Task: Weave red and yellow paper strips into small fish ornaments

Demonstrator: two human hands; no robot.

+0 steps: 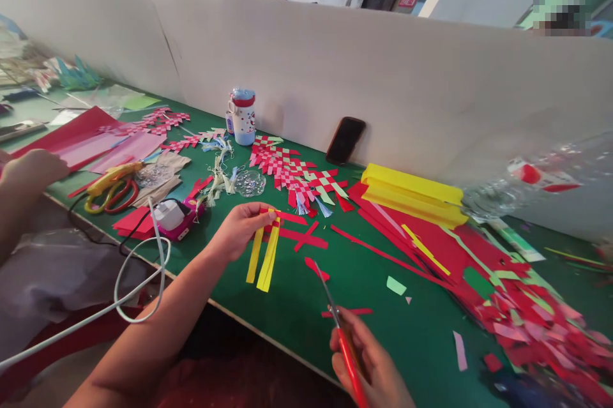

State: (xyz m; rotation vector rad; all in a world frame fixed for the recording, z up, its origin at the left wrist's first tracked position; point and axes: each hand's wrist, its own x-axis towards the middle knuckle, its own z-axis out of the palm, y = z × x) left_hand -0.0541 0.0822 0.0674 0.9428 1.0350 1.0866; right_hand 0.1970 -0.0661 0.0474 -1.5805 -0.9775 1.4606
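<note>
My left hand (239, 229) pinches a small weave of paper strips over the table. Two yellow strips (268, 261) hang down from it and red strips (293, 218) stick out to the right. Red-handled scissors (351, 363) are in my right hand (376, 357), blades pointing up and away, seemingly closed. Their tip lies by a short red paper scrap (313, 265). Another thin red strip (361, 311) lies beside my right fingers. Crossed red strips (306, 239) are just right of my left hand.
Woven paper pieces (282, 168), a cup (244, 117) and a phone (345, 140) stand or lie near the white partition (287, 57). Folded yellow paper (412, 194) and a scrap heap (550, 338) are on the right. A white cable (119, 293) loops at left, near another person's hand (41, 168).
</note>
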